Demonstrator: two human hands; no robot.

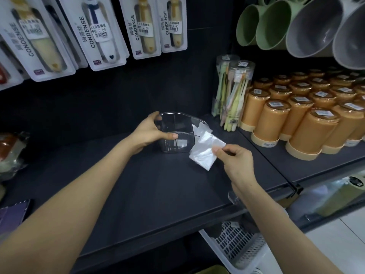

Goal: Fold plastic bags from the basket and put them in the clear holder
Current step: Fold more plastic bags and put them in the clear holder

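Holding entry: one folded plastic bag (205, 153), a flat translucent-white square, pinched at its near edge between thumb and fingertips of the right hand (235, 163), held just beside the right end of the clear holder (173, 144) and not yet inside it. Left hand (150, 131): grip closed round the holder's left end, thumb on the front wall, fingers over the rear rim, steadying it on the dark shelf (158, 184). Risks, as judged: the thin film may spring open if the pinch slackens before the bag is seated; a leading corner may catch on the holder's rim or divider and crumple the fold; the light holder may slide or tip if the left grip eases while the bag is pushed in. Containers: clear holder, divided into compartments, the right-hand one showing at least one stored bag (197, 127), the others too glassy to judge; white lattice basket (237, 248) below the shelf edge, contents largely hidden.
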